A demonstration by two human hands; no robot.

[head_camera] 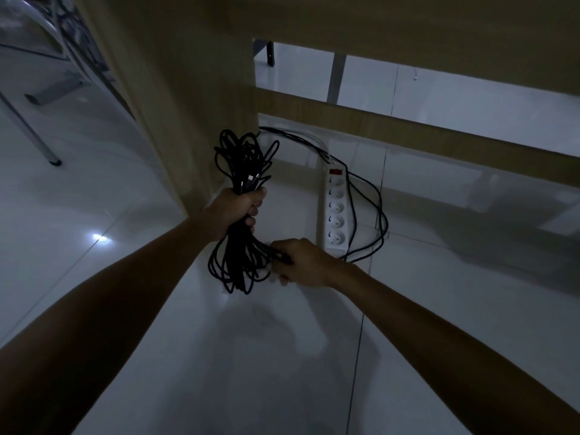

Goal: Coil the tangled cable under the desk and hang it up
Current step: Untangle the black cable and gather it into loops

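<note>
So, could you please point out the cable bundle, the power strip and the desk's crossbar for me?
cable bundle [241, 158]: head view, on the upper loops above the left hand.
power strip [335, 211]: head view, on its white socket face.
crossbar [408, 130]: head view, on its wooden front face.

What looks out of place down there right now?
The black cable bundle in the left hand is uneven, with loops splaying above and below the grip. Loose black strands still lie across the white power strip.

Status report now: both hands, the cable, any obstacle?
Left hand grips cable bundle mid-length. Right hand pinches lower strands. Loose cable on the floor, looped around power strip.
</note>
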